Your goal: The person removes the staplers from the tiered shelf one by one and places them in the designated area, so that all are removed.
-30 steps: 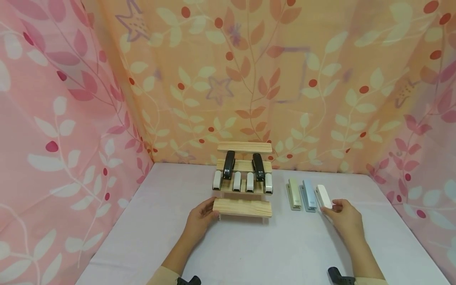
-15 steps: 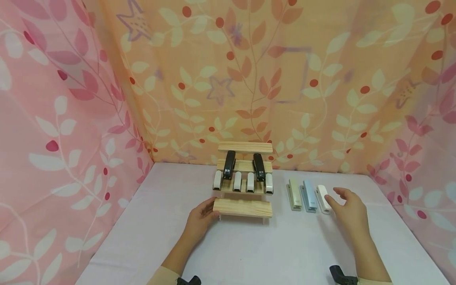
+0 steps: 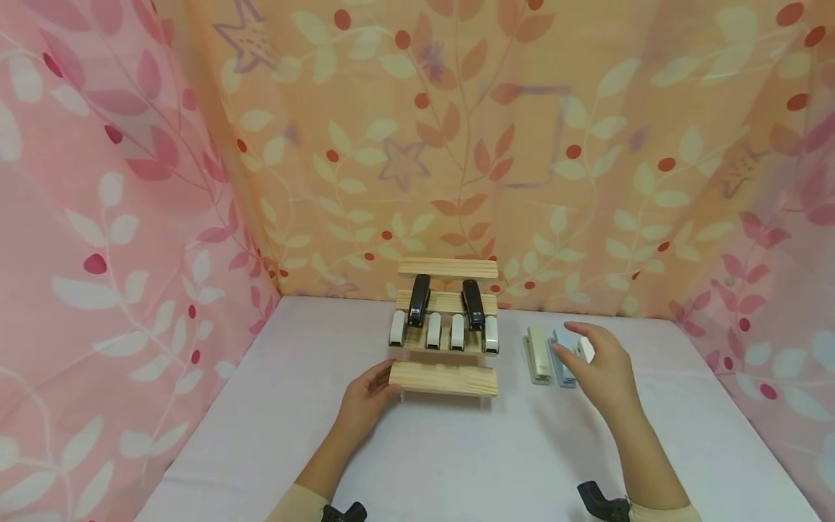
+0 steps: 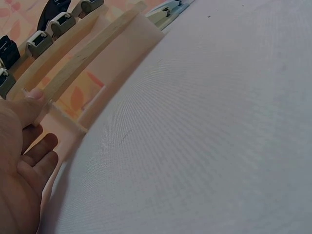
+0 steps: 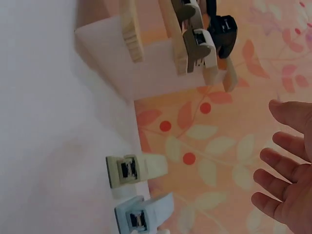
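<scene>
My left hand (image 3: 362,397) holds the left end of the lowest board of a stepped wooden rack (image 3: 443,378). In the left wrist view its thumb presses the board's end, while the lower fingers bend loosely beside the clear side panel (image 4: 63,117). My right hand (image 3: 607,370) hovers over a row of staplers with thumb and fingers spread, holding nothing. That row has a green stapler (image 3: 538,355), a blue stapler (image 5: 146,214) and a white stapler (image 3: 585,351). In the head view the hand partly covers the blue and white ones.
Two black staplers, one at left (image 3: 419,301) and one at right (image 3: 473,304), lean on the upper rack tier. Several white staplers (image 3: 433,332) stand on the tier below. A patterned curtain (image 3: 352,217) hangs behind the white-covered table (image 3: 450,464).
My right hand has let go of the white stapler, drawn back from it, then moved left and up over the row. The left hand has stayed at the rack.
</scene>
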The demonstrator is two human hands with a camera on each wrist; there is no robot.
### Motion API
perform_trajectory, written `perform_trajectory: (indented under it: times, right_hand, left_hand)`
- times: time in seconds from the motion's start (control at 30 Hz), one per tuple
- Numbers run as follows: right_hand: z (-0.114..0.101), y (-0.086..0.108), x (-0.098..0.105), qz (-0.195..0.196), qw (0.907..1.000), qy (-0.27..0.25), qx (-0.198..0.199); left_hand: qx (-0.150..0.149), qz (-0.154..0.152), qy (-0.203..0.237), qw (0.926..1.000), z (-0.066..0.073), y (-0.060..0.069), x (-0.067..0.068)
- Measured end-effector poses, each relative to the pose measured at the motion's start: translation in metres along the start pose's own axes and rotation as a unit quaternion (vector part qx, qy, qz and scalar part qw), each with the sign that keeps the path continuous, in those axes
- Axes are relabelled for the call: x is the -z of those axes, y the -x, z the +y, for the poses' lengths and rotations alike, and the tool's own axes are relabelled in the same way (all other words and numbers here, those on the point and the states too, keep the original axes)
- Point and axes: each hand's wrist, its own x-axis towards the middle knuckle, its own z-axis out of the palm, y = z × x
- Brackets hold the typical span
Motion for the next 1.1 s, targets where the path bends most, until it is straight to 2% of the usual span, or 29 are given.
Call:
perform_trajectory:
  times: [0.23, 0.43, 0.63, 0.97, 1.1]
  right_hand:
    - [-0.026, -0.009, -0.018, -0.016, 0.9988, -0.03, 0.034]
    - [-0.039, -0.014, -0.035, -0.036, 0.9982, -0.036, 0.033]
    - [-0.051, -0.026, -0.049, -0.042, 0.9969, -0.047, 0.045]
    - [-0.066, -0.037, -0.073, -0.072, 0.9951, -0.059, 0.033]
    - [-0.071, -0.041, -0.083, -0.071, 0.9954, -0.059, 0.027]
  left_hand:
    - [-0.007, -0.005, -0.007, 0.9999, -0.004, 0.0, 0.003]
    - [0.0, -0.006, -0.011, 0.9999, -0.005, 0.005, 0.004]
    - [-0.006, -0.006, -0.002, 1.0, -0.004, 0.001, 0.004]
    - [-0.003, -0.002, 0.014, 0.9999, -0.003, 0.002, 0.003]
    - [-0.002, -0.007, 0.013, 0.9999, -0.004, 0.0, 0.002]
